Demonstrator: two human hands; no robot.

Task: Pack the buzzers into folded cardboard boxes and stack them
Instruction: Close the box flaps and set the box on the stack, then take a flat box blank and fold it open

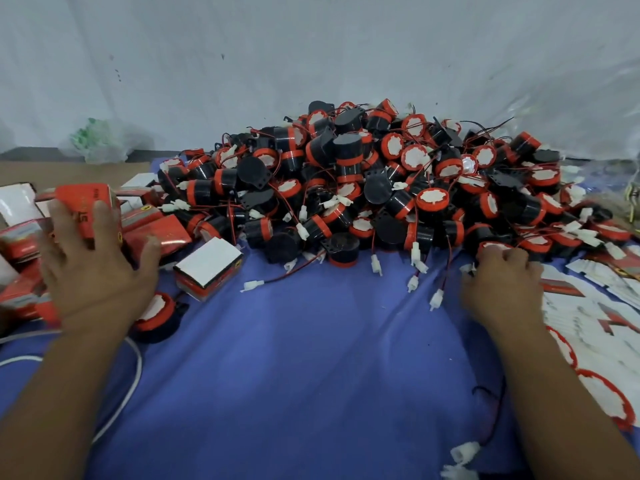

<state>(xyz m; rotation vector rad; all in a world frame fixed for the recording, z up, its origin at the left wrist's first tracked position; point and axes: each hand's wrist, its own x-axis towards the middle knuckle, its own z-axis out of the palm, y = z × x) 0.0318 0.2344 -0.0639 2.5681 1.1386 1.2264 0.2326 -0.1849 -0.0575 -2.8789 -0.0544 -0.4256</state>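
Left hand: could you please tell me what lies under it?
The left hand rests spread fingers on a red box; a buzzer shows beside its wrist. What the palm covers cannot be seen.

On the cloth (pixel 311 358), a buzzer pile (pixel 363 174) lies at the back, folded boxes (pixel 145 226) left of it, flat cartons (pixel 602 306) right.
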